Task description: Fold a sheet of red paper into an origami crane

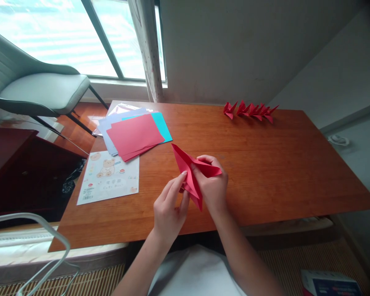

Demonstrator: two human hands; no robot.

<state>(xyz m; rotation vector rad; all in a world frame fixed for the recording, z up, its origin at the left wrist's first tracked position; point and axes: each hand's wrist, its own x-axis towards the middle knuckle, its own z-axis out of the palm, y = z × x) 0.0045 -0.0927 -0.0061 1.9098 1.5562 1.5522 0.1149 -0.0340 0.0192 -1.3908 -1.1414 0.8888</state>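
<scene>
A partly folded piece of red origami paper [193, 181] is held above the table between my two hands, with pointed flaps sticking out to the upper left, right and bottom. My left hand [170, 203] pinches its lower left side between fingertips and thumb. On the right side, my right hand [214, 183] grips the paper, thumb pressed on the near face and fingers curled behind. Part of the folds lies hidden under the fingers.
Several red folded paper cranes [251, 111] stand in a row at the table's back right. Red sheets [137, 135] lie over blue ones at the left, beside a bear-printed sheet [109, 176]. The wooden table [280, 172] ends close to my body. A chair [43, 90] stands beyond its left side.
</scene>
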